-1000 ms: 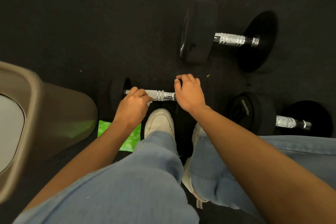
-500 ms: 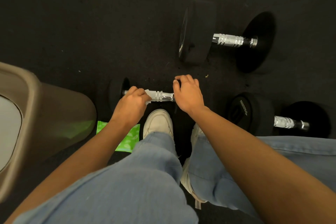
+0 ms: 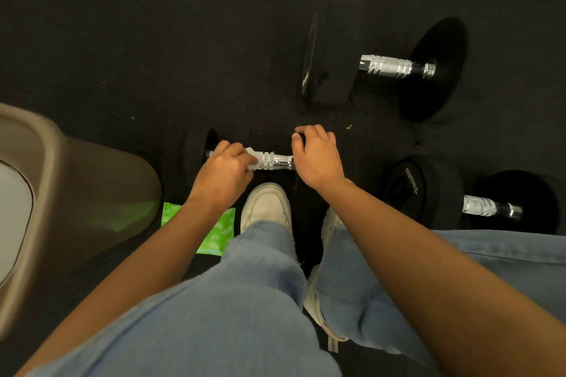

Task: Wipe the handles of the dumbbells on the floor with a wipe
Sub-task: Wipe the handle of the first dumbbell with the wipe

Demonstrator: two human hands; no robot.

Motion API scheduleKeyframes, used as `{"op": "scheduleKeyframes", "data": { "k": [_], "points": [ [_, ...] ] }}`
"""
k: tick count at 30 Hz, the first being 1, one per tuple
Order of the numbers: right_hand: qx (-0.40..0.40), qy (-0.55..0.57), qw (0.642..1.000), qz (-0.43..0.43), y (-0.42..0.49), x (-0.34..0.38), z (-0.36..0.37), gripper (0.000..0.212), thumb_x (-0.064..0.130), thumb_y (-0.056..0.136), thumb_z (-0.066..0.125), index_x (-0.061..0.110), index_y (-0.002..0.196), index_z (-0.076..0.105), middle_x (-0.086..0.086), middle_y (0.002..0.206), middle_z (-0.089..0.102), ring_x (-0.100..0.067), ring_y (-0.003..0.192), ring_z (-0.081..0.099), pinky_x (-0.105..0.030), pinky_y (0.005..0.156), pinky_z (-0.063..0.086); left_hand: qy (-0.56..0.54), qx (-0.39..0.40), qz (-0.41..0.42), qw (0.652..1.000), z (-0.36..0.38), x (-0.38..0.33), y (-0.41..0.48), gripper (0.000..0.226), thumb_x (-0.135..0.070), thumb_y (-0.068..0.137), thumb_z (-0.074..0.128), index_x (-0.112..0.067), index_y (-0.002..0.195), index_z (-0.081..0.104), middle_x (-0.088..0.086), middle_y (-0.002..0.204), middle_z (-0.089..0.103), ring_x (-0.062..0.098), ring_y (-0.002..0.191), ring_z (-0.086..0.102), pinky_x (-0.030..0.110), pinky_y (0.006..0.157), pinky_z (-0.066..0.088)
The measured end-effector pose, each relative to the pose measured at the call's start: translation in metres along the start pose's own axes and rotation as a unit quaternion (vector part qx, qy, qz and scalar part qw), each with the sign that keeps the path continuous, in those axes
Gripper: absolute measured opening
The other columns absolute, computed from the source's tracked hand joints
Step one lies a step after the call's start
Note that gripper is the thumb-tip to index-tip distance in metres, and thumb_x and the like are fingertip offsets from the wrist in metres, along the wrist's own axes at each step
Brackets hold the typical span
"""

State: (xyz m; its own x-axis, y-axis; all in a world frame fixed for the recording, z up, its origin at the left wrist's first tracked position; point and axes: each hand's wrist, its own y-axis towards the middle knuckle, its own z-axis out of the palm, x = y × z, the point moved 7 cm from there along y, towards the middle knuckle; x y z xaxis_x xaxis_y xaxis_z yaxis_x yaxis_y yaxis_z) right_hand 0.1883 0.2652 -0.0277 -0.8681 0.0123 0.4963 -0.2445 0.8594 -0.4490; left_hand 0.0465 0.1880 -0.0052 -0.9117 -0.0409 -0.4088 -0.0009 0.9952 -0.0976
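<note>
Fingers (image 3: 235,159) of left hand (image 3: 225,174) curl round thin white wipe (image 3: 251,159) on chrome knurled handle (image 3: 274,160) of small black dumbbell on floor. Right hand (image 3: 317,156) cups one head, loosely. Wipe limp; dumbbell likely heavy, rolls — steady the head.

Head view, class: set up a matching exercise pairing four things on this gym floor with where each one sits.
Things:
1. wipe
2. green packet
3. right hand
4. tan bin

Places:
A. far left of the view
B. on the near dumbbell's right head
C. under the left hand, on the handle
D. on the floor beside the white shoe

Pairs: 1-C, 2-D, 3-B, 4-A
</note>
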Motion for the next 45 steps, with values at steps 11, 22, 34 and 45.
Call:
{"op": "scheduleKeyframes", "data": {
  "k": [11, 22, 34, 45],
  "points": [
    [0.000, 0.001, 1.000, -0.002, -0.002, 0.001, 0.000, 0.039, 0.031, 0.100, 0.035, 0.015, 0.133, 0.047, -0.004, 0.135, 0.047, -0.021, 0.126, 0.037, -0.032, 0.102, 0.033, -0.003, 0.005, 0.011, 1.000, 0.002, -0.010, 0.003, 0.018, 0.001, 0.068, 0.076, -0.004, 0.085, 0.073, 0.012, 0.078, 0.065, 0.031, 0.076, 0.058, 0.037, 0.062, 0.051],
    [0.009, 0.005, 1.000, 0.001, 0.001, 0.000, -0.001, 0.039, 0.032, 0.100, 0.035, 0.015, 0.134, 0.046, -0.004, 0.136, 0.046, -0.022, 0.127, 0.036, -0.032, 0.101, 0.034, -0.026, 0.008, -0.047, 0.998, 0.001, -0.007, 0.008, 0.016, -0.003, 0.080, 0.066, -0.004, 0.095, 0.071, 0.013, 0.091, 0.066, 0.030, 0.091, 0.055, 0.038, 0.076, 0.047],
    [0.007, 0.002, 1.000, -0.001, -0.001, 0.002, -0.001, 0.039, 0.031, 0.100, 0.035, 0.015, 0.134, 0.046, -0.004, 0.136, 0.046, -0.021, 0.127, 0.036, -0.032, 0.103, 0.033, -0.047, 0.043, -0.169, 0.984, -0.005, 0.016, 0.024, 0.021, -0.013, 0.091, 0.055, -0.011, 0.109, 0.067, 0.012, 0.109, 0.062, 0.025, 0.106, 0.053, 0.031, 0.085, 0.044],
    [0.006, 0.007, 1.000, -0.005, -0.001, 0.001, 0.000, 0.039, 0.031, 0.100, 0.035, 0.015, 0.134, 0.047, -0.004, 0.136, 0.046, -0.021, 0.126, 0.036, -0.031, 0.102, 0.033, 0.007, 0.137, -0.167, 0.976, 0.001, 0.019, 0.031, 0.029, -0.011, 0.091, 0.055, -0.014, 0.119, 0.062, 0.014, 0.116, 0.059, 0.027, 0.108, 0.052, 0.036, 0.090, 0.047]
  ]
}}
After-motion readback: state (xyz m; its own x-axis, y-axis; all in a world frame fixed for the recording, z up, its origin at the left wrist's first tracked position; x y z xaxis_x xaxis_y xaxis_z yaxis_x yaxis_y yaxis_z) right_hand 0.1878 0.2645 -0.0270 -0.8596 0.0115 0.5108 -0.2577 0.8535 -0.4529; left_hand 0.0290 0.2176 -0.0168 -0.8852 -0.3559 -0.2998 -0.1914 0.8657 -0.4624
